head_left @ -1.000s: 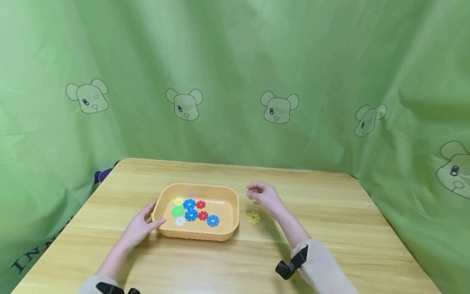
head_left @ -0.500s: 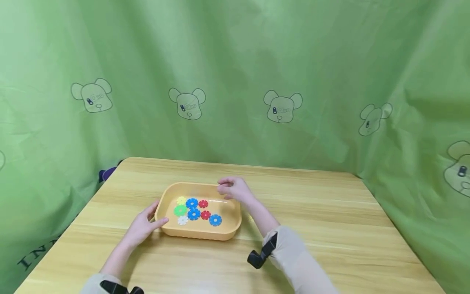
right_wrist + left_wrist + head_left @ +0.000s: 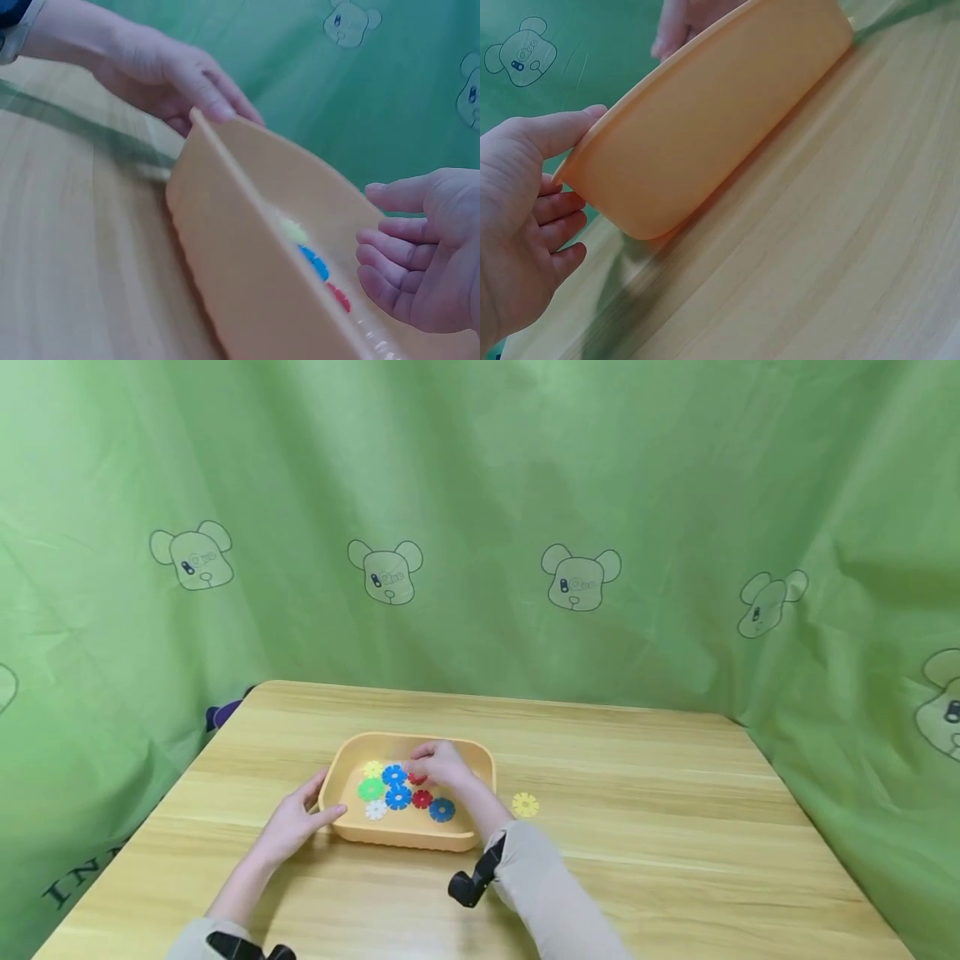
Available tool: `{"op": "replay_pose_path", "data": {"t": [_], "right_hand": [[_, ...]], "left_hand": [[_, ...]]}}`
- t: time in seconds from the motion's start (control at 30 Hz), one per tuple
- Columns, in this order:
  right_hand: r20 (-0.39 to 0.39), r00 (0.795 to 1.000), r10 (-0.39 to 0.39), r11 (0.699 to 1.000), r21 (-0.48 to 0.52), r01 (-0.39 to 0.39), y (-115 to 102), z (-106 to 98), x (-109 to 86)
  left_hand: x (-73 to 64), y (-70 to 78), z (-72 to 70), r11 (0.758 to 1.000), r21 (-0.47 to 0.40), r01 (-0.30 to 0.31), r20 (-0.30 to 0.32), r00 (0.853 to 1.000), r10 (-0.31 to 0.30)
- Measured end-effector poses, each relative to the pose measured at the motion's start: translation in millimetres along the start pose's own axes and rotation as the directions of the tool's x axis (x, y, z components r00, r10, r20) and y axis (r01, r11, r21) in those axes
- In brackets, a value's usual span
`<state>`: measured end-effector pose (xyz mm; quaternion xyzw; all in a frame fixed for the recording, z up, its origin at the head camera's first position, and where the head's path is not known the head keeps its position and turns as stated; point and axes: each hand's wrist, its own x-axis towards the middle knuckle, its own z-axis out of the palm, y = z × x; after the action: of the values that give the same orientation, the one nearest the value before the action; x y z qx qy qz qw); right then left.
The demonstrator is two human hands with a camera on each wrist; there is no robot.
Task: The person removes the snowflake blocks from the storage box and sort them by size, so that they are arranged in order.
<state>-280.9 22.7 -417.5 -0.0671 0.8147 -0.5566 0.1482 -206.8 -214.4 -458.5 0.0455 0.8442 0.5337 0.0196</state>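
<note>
An orange plastic basin (image 3: 416, 842) sits on the wooden table. My left hand (image 3: 292, 822) grips its left end, thumb over the rim and fingers against the outside, as the left wrist view (image 3: 525, 217) also shows. Inside lie notched plastic discs: a green disc (image 3: 371, 789), a white disc (image 3: 376, 810), a yellow disc (image 3: 372, 769), blue discs (image 3: 442, 810) and red discs (image 3: 422, 799). My right hand (image 3: 442, 766) is over the basin, close to the far red disc and partly covering it. Its fingers (image 3: 386, 255) are loosely bent with nothing seen between them.
A lone yellow disc (image 3: 525, 805) lies on the table (image 3: 675, 827), just right of the basin. Behind the table hangs a green curtain (image 3: 480, 460) printed with bear heads. Something purple (image 3: 223, 714) shows beyond the table's far left corner.
My right hand has moved left, from above the table beside the lone yellow disc to inside the basin's outline over the discs. The left hand keeps its place at the rim.
</note>
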Motion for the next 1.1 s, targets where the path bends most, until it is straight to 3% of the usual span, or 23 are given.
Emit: {"op": "replay_pose_path", "data": {"t": [0.2, 0.3, 0.43, 0.8, 1.1], "right_hand": [[-0.021, 1.0, 0.012, 0.997, -0.08, -0.014, 17, 12, 4.1], [-0.033, 0.999, -0.018, 0.986, -0.168, 0.012, 23, 16, 4.7], [-0.033, 0.997, -0.072, 0.958, -0.281, 0.06, 28, 21, 5.2], [0.009, 0.995, -0.095, 0.913, -0.399, 0.09, 29, 28, 6.4], [0.044, 0.99, -0.132, 0.843, -0.521, 0.135, 27, 30, 6.2]], "left_hand": [[0.6, 2.1, 1.7, 1.0, -0.03, -0.001, 0.002, 1.0, 0.001], [1.1, 2.4, 2.4, 1.0, -0.031, 0.0, 0.004, 1.0, 0.0], [2.2, 1.7, 2.7, 1.0, -0.024, 0.001, 0.001, 1.0, -0.001], [1.2, 2.2, 1.4, 0.999, -0.036, 0.005, 0.006, 1.0, -0.005], [0.2, 3.5, 1.2, 1.0, -0.029, 0.007, 0.006, 1.0, -0.007]]}}
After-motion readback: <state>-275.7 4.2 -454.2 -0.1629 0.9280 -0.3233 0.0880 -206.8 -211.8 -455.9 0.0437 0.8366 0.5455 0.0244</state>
